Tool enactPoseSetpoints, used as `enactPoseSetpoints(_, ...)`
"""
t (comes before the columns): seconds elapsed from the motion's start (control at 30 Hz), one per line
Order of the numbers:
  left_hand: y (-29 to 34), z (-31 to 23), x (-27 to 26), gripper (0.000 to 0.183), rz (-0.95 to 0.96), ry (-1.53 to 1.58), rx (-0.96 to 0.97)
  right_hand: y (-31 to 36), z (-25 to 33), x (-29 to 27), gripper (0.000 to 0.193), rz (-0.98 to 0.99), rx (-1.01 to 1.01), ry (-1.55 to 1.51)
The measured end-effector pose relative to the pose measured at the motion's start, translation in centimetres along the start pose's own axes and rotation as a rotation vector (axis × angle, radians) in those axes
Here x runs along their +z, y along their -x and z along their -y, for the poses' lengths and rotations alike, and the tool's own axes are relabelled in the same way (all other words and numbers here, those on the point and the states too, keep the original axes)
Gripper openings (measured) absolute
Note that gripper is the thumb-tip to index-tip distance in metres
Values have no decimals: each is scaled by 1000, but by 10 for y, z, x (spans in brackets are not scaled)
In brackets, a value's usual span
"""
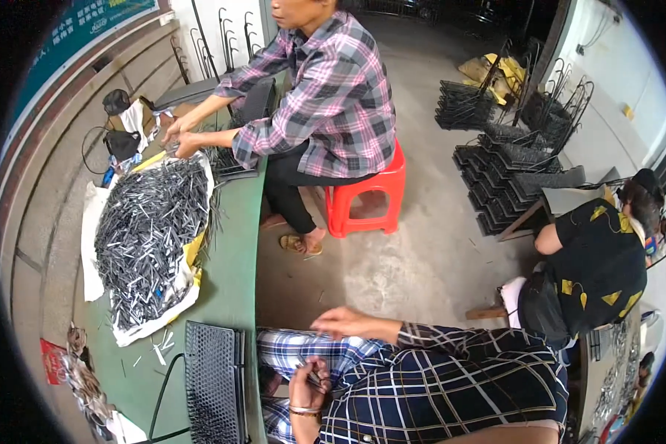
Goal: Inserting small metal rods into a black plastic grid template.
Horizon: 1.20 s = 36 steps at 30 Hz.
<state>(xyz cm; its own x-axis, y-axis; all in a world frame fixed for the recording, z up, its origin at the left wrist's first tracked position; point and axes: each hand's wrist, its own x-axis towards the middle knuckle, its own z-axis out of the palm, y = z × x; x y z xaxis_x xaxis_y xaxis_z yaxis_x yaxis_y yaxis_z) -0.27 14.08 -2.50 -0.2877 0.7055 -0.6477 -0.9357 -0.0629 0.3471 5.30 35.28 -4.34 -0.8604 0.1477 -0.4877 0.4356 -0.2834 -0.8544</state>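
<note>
My right hand reaches over my lap with its fingers stretched out and nothing visible in them. Below it, my left hand, with a bracelet at the wrist, has its fingers curled in; any small thing in them is too hard to make out. Nearest to both hands is a black perforated panel at the near edge of the green table. Its lower part is filled with dark bristle-like pieces, and a bent black rod runs beside it. Farther up lies a heap of short dark strips on a white sack.
Across the table corner a person in a plaid shirt sits on a red stool, hands over the table. Another person in black bends at the right. Stacked black panels with rods stand on the floor.
</note>
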Motion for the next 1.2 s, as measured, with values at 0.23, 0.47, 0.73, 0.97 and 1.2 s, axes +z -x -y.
enactPoseSetpoints(0.23,2,-9,26,18,-42,-123,42,-3,111,-51,71,-425,-975,145)
enactPoseSetpoints(0.47,-11,9,0,16,15,-16,27,17,135,-106,35,-587,-764,235)
enactPoseSetpoints(0.73,-5,8,-8,20,-10,-70,121,-15,71,-16,32,-67,-420,213)
enactPoseSetpoints(0.97,12,9,-8,21,-59,-17,106,-32,133,-22,41,-306,-771,91)
enactPoseSetpoints(1.2,13,7,-8,26,-36,-114,-2,-47,116,-32,36,4,-689,661)
